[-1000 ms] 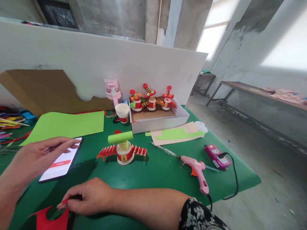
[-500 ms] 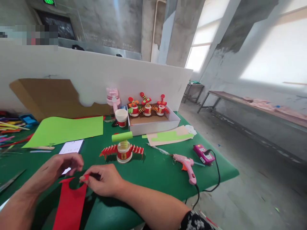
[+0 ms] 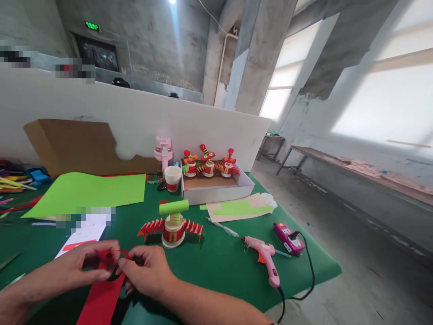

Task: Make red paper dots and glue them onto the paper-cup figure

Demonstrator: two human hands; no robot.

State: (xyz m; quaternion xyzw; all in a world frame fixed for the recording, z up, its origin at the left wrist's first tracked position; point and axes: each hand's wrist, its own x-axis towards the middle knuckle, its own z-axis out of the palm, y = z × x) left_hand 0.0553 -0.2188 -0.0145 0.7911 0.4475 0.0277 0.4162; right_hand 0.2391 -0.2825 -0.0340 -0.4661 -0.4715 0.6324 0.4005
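Observation:
My left hand (image 3: 79, 270) and my right hand (image 3: 146, 274) meet low at the front of the green table (image 3: 219, 257). Both pinch the upper end of a red paper strip (image 3: 99, 298) that hangs down toward me. The fingers of each hand are closed on the paper. Just beyond my hands stands a paper-cup figure (image 3: 173, 225) with red pleated wings and a green roll on top. A phone (image 3: 83, 232) with a lit screen lies left of it, close to my left hand.
A white box (image 3: 216, 192) holding three finished figures stands behind, with a paper cup (image 3: 172, 178) and pink bottle (image 3: 163, 153) beside it. A pink glue gun (image 3: 265, 257) and its cable lie right. Green paper sheet (image 3: 88, 192) and craft sticks lie left.
My left hand left the phone and came to the red paper. Both hands lifted the strip's end and now pinch it together. The camera tilted upward.

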